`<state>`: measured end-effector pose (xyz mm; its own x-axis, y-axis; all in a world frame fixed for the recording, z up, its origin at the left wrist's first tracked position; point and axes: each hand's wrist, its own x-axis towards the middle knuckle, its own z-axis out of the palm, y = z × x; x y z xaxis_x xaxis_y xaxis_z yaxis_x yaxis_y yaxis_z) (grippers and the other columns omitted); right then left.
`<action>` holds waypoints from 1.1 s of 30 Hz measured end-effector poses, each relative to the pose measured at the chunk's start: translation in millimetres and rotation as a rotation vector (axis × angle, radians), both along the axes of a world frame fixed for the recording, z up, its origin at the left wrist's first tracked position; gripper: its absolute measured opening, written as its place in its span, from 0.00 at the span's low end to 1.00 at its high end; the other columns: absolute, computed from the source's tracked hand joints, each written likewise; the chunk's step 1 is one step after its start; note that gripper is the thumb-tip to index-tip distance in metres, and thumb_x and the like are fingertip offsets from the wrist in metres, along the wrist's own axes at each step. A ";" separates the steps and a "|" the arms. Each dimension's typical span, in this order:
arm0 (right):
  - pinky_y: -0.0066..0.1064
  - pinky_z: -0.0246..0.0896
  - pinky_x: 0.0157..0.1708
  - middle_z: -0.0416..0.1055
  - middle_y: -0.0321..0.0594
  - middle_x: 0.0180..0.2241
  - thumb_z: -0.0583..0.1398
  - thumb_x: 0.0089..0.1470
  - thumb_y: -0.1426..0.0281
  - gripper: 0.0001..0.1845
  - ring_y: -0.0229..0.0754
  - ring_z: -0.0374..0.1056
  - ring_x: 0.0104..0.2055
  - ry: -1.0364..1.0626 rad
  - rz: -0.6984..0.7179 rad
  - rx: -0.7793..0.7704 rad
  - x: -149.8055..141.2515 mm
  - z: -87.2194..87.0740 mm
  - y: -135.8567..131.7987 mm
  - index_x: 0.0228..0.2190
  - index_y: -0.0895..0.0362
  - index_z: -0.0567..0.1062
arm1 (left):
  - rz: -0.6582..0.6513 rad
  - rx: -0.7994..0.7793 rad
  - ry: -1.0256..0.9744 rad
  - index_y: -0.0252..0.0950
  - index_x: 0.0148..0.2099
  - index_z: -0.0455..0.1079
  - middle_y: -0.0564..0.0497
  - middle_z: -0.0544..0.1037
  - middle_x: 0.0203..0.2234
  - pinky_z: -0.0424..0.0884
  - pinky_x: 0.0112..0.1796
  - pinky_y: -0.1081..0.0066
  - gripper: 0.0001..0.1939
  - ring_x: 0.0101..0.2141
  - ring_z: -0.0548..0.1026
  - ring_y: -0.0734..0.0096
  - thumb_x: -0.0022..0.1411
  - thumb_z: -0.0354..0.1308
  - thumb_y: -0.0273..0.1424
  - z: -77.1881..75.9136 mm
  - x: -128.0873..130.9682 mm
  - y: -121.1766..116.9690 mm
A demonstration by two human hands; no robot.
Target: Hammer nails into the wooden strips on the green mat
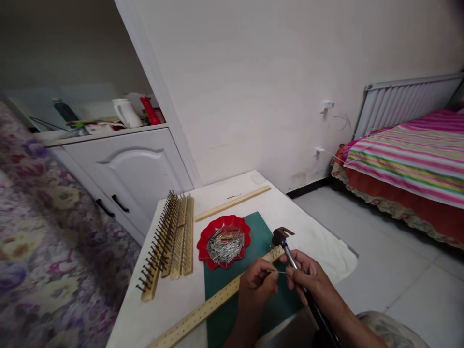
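Note:
My right hand (313, 280) is closed around the handle of a claw hammer (290, 256), its head pointing up and away from me. My left hand (257, 285) is closed in a pinch on a thin nail (281, 272), which reaches across to the fingertips of my right hand. Under both hands lies a long wooden strip (217, 300) with rows of small holes. A few nails (277, 251) stand in its far end. The strip crosses a green mat (226, 325). Beyond my left hand, a red scalloped dish (203, 238) holds a heap of loose nails (225, 246).
Several wooden strips (149, 292) studded with upright nails stand at the table's left. A bare wooden strip (234, 203) lies at the back of the white table (126, 321). A white cabinet (137, 179), a wall and a bed (409, 159) surround it.

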<state>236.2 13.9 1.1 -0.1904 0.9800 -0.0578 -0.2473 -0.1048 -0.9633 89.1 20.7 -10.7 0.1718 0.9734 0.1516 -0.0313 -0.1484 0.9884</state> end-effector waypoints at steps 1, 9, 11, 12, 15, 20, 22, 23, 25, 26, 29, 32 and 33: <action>0.18 0.43 0.07 0.67 0.27 0.14 0.60 0.46 0.61 0.18 0.27 0.51 0.06 0.004 0.002 0.002 -0.6 -0.2 -0.2 0.37 0.58 0.65 | 0.003 -0.018 -0.061 0.34 0.27 0.66 0.56 0.66 0.18 0.61 0.24 0.76 0.06 0.19 0.66 0.78 0.52 0.57 0.31 -2.0 1.5 0.0; 0.18 0.43 0.08 0.66 0.27 0.16 0.58 0.50 0.61 0.14 0.26 0.51 0.08 -0.036 -0.083 0.034 4.4 -0.2 -0.8 0.35 0.57 0.65 | 0.190 0.019 0.107 0.34 0.31 0.67 0.54 0.69 0.20 0.62 0.28 0.75 0.08 0.24 0.67 0.74 0.55 0.54 0.34 -6.8 -9.5 21.6; 0.17 0.43 0.08 0.66 0.27 0.16 0.58 0.50 0.62 0.14 0.26 0.52 0.08 -0.049 -0.103 0.039 7.5 1.4 -1.3 0.36 0.57 0.65 | 0.234 0.126 0.295 0.35 0.29 0.67 0.53 0.69 0.23 0.62 0.29 0.75 0.08 0.27 0.68 0.73 0.56 0.53 0.34 -6.7 -13.3 30.4; 0.17 0.43 0.08 0.66 0.27 0.16 0.58 0.51 0.62 0.14 0.26 0.52 0.08 -0.052 -0.108 0.041 8.5 2.3 -1.7 0.36 0.57 0.65 | 0.246 0.178 0.371 0.35 0.29 0.67 0.53 0.69 0.24 0.62 0.30 0.75 0.09 0.28 0.68 0.72 0.57 0.52 0.34 -7.5 -14.1 34.3; 0.17 0.43 0.08 0.66 0.26 0.16 0.58 0.51 0.62 0.14 0.25 0.51 0.08 -0.061 -0.110 0.042 8.8 4.0 -2.1 0.37 0.58 0.65 | 0.254 0.274 0.527 0.36 0.29 0.67 0.53 0.69 0.25 0.62 0.31 0.74 0.10 0.29 0.68 0.73 0.59 0.49 0.33 -13.4 -13.3 42.6; 0.17 0.43 0.08 0.65 0.26 0.15 0.58 0.51 0.63 0.13 0.26 0.51 0.08 -0.054 -0.096 0.043 7.0 1.9 -0.7 0.36 0.58 0.65 | 0.251 0.327 0.647 0.36 0.29 0.66 0.53 0.69 0.26 0.61 0.31 0.74 0.09 0.29 0.68 0.73 0.59 0.48 0.30 -22.7 -9.3 46.6; 0.18 0.44 0.08 0.65 0.26 0.15 0.57 0.51 0.64 0.12 0.26 0.51 0.08 -0.053 -0.089 0.047 6.9 0.3 -1.0 0.36 0.58 0.65 | 0.253 0.338 0.664 0.36 0.29 0.66 0.53 0.69 0.26 0.61 0.32 0.74 0.09 0.30 0.68 0.72 0.59 0.47 0.30 -23.8 -8.7 46.8; 0.18 0.44 0.08 0.65 0.26 0.15 0.57 0.51 0.64 0.12 0.26 0.51 0.08 -0.053 -0.083 0.048 7.0 -0.3 -1.5 0.36 0.57 0.65 | 0.255 0.341 0.670 0.36 0.29 0.66 0.53 0.69 0.26 0.61 0.32 0.74 0.09 0.30 0.68 0.72 0.59 0.47 0.30 -23.9 -8.6 46.8; 0.18 0.44 0.08 0.65 0.25 0.15 0.57 0.52 0.65 0.12 0.26 0.52 0.08 -0.053 -0.081 0.051 7.1 -0.8 -2.6 0.37 0.57 0.65 | 0.253 0.341 0.684 0.36 0.30 0.66 0.52 0.69 0.27 0.61 0.32 0.74 0.09 0.30 0.68 0.72 0.59 0.47 0.30 -24.1 -8.6 46.9; 0.18 0.44 0.08 0.65 0.25 0.15 0.57 0.51 0.65 0.12 0.26 0.52 0.08 -0.054 -0.083 0.052 7.0 -0.6 -3.0 0.37 0.58 0.65 | 0.251 0.340 0.692 0.36 0.30 0.66 0.52 0.69 0.27 0.61 0.32 0.74 0.09 0.30 0.68 0.72 0.59 0.47 0.29 -24.3 -8.6 47.0; 0.18 0.44 0.08 0.65 0.25 0.15 0.57 0.51 0.64 0.12 0.26 0.52 0.09 -0.054 -0.087 0.056 6.7 0.8 -3.1 0.36 0.58 0.65 | 0.244 0.333 0.722 0.37 0.30 0.66 0.53 0.69 0.27 0.61 0.32 0.74 0.08 0.30 0.68 0.72 0.59 0.47 0.29 -25.2 -8.3 47.5; 0.18 0.44 0.08 0.65 0.25 0.15 0.58 0.50 0.64 0.13 0.26 0.52 0.08 -0.052 -0.083 0.048 6.5 1.8 -2.7 0.36 0.58 0.65 | 0.252 0.333 0.758 0.37 0.31 0.66 0.53 0.69 0.27 0.60 0.32 0.74 0.08 0.30 0.68 0.73 0.59 0.47 0.28 -26.4 -7.5 48.3; 0.18 0.44 0.08 0.65 0.25 0.15 0.58 0.50 0.63 0.13 0.26 0.51 0.08 -0.053 -0.080 0.045 6.4 1.9 -2.8 0.37 0.58 0.65 | 0.258 0.333 0.770 0.37 0.31 0.66 0.53 0.69 0.27 0.60 0.32 0.74 0.08 0.30 0.68 0.73 0.59 0.47 0.29 -26.8 -7.1 48.6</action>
